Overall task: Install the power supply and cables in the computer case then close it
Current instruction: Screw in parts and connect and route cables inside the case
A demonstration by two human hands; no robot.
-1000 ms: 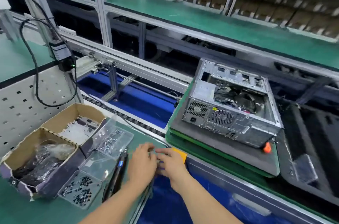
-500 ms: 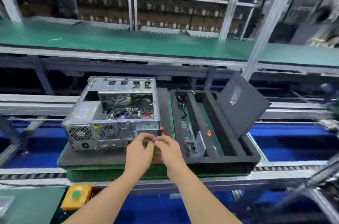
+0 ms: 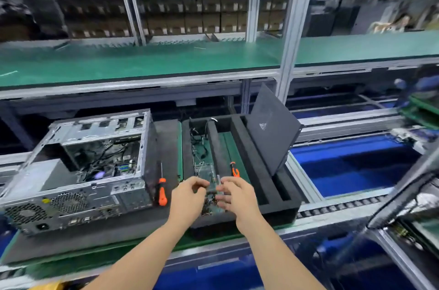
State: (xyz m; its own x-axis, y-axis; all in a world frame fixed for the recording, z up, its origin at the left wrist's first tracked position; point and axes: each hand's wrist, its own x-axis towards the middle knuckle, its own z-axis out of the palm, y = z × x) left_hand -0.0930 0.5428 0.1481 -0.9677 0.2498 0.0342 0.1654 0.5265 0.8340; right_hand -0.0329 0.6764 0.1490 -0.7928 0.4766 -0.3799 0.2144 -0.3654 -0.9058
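The open grey computer case (image 3: 83, 170) lies on a black foam pad at the left, its fans facing me and loose cables showing inside. Its dark side panel (image 3: 270, 128) leans upright in the black foam tray (image 3: 251, 185) on the right. My left hand (image 3: 190, 199) and my right hand (image 3: 237, 197) hover a little apart over the tray's near left compartment, which holds small parts and a clear plastic box (image 3: 204, 170). The fingers of both hands are loosely bent, and I see nothing held in either.
An orange-handled screwdriver (image 3: 162, 191) lies on the foam pad between case and tray. Orange pliers (image 3: 235, 170) rest in the tray's middle slot. A green shelf (image 3: 142, 61) spans above the conveyor line. Blue troughs lie on the right.
My view swung right from the parts boxes to the case and tray. My hands, fingertips together before, moved over the tray compartment and parted.
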